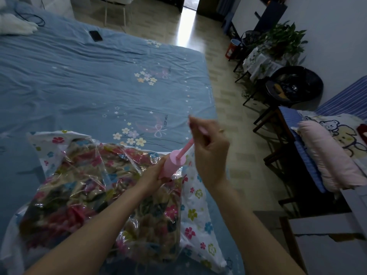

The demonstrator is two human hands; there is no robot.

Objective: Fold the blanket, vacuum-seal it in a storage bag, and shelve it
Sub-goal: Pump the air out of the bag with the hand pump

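Observation:
A folded floral blanket (95,195) lies inside a clear storage bag (196,215) with white flowered edges, on the near part of the bed (79,80). A pink hand pump (173,162) stands tilted on the bag's right side. My left hand (154,174) grips the pump's barrel near its base. My right hand (208,147) is closed around the pump's handle, with the plunger rod pulled out and raised above the barrel.
The bed has a blue sheet with flower prints; a black phone (95,35) lies at its far side. To the right are tiled floor, potted plants (282,40), a black bin (296,84), and a chair with pink bedding (325,155).

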